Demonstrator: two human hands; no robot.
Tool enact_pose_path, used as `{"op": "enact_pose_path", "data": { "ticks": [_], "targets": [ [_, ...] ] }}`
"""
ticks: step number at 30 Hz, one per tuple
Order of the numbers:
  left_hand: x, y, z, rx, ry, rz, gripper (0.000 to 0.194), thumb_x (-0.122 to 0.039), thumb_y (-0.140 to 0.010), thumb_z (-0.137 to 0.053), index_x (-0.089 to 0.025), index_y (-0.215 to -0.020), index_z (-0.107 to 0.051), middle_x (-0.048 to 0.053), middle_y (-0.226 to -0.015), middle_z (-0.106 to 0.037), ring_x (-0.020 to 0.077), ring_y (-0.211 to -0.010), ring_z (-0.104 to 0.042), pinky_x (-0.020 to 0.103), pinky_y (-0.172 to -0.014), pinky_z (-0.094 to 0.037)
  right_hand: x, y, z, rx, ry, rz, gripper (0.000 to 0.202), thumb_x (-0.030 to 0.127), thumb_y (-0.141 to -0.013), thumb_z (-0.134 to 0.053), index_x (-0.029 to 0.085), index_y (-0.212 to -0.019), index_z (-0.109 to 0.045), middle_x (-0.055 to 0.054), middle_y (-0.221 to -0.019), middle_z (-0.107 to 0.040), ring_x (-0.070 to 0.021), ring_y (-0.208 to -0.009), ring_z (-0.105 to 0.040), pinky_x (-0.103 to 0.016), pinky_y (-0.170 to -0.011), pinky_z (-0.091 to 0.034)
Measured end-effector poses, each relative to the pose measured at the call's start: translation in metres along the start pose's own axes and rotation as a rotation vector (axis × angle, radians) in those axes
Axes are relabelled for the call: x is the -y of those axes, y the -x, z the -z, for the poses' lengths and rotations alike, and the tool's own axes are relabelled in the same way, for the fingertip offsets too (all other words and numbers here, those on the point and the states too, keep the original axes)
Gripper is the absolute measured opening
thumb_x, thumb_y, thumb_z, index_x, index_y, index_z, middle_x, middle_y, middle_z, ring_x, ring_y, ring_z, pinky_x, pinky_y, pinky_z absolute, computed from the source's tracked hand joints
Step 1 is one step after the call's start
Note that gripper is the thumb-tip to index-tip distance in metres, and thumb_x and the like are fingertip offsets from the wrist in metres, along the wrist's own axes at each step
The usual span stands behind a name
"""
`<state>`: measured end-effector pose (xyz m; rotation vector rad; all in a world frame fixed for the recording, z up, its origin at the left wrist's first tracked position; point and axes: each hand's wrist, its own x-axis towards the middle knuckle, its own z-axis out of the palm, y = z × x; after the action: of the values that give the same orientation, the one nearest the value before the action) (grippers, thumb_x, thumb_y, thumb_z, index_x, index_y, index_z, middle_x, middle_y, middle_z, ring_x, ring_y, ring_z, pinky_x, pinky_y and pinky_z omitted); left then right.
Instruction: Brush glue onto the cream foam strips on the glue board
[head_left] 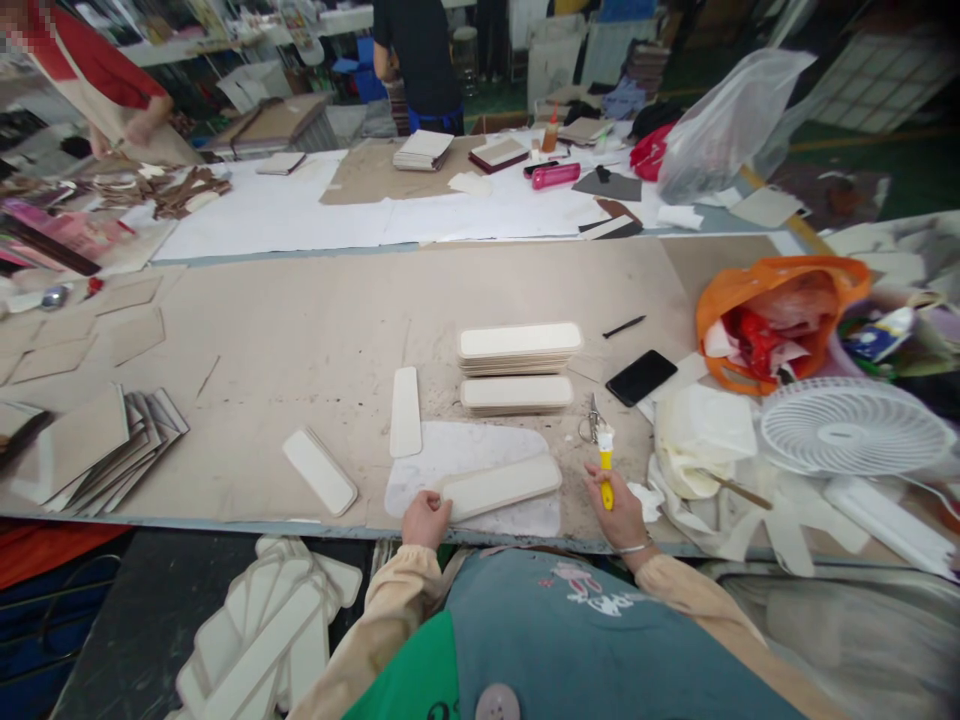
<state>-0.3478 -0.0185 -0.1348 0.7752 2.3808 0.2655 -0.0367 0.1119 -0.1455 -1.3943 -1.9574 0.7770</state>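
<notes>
Nearest the body, below the edge of the desk [300, 320], a loose pile of pale strips [270, 640] is lying on a dark surface to the left. At the desk's near edge, the left hand [427, 520] is pinching the left end of a long strip [502, 485], its grip looking closed between thumb and fingers. The strip is lying aslant on a pale sheet [469, 440]. The right hand [621, 512] is wrapping its grip around the yellow handle of a brush [607, 480], and the bristles are pointing away from the body, just to the right of the strip and apart from it.

The step in hand seems to be steadying the strip while the brush is standing ready. Working the brush would be calling for a leftward reach over the strip, with the left fingers pinning only the end and leaving the face free.

Farther in, scissors [592, 418] are lying just beyond the brush, and a single strip [406, 412] is touching the sheet's far edge. Beyond, two neat stacks [517, 393] are sitting one behind the other, with a phone [641, 377] and a pen [624, 326] lying to their right.
</notes>
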Motion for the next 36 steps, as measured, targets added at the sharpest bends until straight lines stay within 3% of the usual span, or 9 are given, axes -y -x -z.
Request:
{"op": "enact_pose_path", "data": {
  "ticks": [4,15,23,25,29,31,36],
  "targets": [
    [-0.006,0.0,0.003,0.009,-0.017,0.018,0.03,-0.043,-0.072,-0.054,-0.018,-0.087,-0.058,0.005,-0.08,-0.066,0.0191,-0.078,-0.061,0.027,-0.067,-0.04,0.003,0.001,0.005,0.004,-0.004,0.009,0.013,0.036,-0.085,-0.047,0.023,-0.082,-0.046,-0.009,-0.104,-0.065,-0.0221,-0.096,-0.061,-0.037,-0.08,-0.049],
    [-0.012,-0.002,0.0,-0.033,-0.023,0.048,0.025,-0.034,-0.068,-0.056,-0.018,-0.088,-0.058,0.008,-0.087,-0.066,0.0221,-0.085,-0.061,0.029,-0.07,-0.041,0.0,0.008,0.013,0.007,-0.004,0.094,0.011,0.033,-0.085,-0.049,0.023,-0.084,-0.047,-0.008,-0.105,-0.065,-0.0218,-0.094,-0.062,-0.038,-0.082,-0.048],
    [-0.002,0.021,-0.006,-0.095,0.025,0.042,0.032,-0.044,-0.073,-0.051,-0.015,-0.087,-0.055,0.008,-0.081,-0.064,0.0219,-0.08,-0.061,0.031,-0.072,-0.044,-0.008,0.01,0.006,0.034,-0.019,0.131,0.011,0.034,-0.083,-0.05,0.023,-0.084,-0.047,-0.008,-0.099,-0.065,-0.0212,-0.091,-0.062,-0.037,-0.079,-0.049],
    [0.0,0.028,-0.007,-0.141,0.003,-0.06,0.031,-0.041,-0.074,-0.05,-0.015,-0.091,-0.054,0.009,-0.087,-0.062,0.0221,-0.084,-0.06,0.032,-0.076,-0.044,-0.007,0.008,0.0,0.03,-0.022,0.129,0.013,0.035,-0.082,-0.052,0.023,-0.084,-0.046,-0.006,-0.096,-0.065,-0.0209,-0.089,-0.062,-0.036,-0.078,-0.049],
    [-0.008,0.033,-0.005,-0.28,-0.142,-0.461,0.031,-0.032,-0.077,-0.049,-0.016,-0.104,-0.052,0.012,-0.106,-0.055,0.0234,-0.103,-0.051,0.035,-0.091,-0.038,-0.002,0.003,-0.014,0.022,-0.015,0.085,0.02,0.037,-0.078,-0.057,0.022,-0.086,-0.045,-0.006,-0.093,-0.064,-0.0215,-0.087,-0.061,-0.037,-0.078,-0.048],
    [-0.02,0.031,-0.002,-0.243,-0.236,-0.538,0.035,-0.03,-0.076,-0.052,-0.017,-0.109,-0.052,0.012,-0.112,-0.053,0.0246,-0.108,-0.046,0.037,-0.094,-0.035,-0.002,0.0,-0.02,0.026,-0.006,0.057,0.023,0.037,-0.076,-0.058,0.022,-0.086,-0.045,-0.006,-0.091,-0.062,-0.0223,-0.086,-0.06,-0.038,-0.077,-0.047],
    [-0.052,0.022,-0.001,-0.072,-0.407,-0.572,0.047,-0.03,-0.072,-0.059,-0.02,-0.117,-0.05,0.009,-0.119,-0.05,0.0249,-0.11,-0.041,0.037,-0.094,-0.031,0.0,-0.005,-0.031,0.057,0.013,-0.015,0.02,0.033,-0.073,-0.058,0.022,-0.08,-0.044,-0.004,-0.083,-0.057,-0.0208,-0.077,-0.056,-0.035,-0.071,-0.045]
  ]
}}
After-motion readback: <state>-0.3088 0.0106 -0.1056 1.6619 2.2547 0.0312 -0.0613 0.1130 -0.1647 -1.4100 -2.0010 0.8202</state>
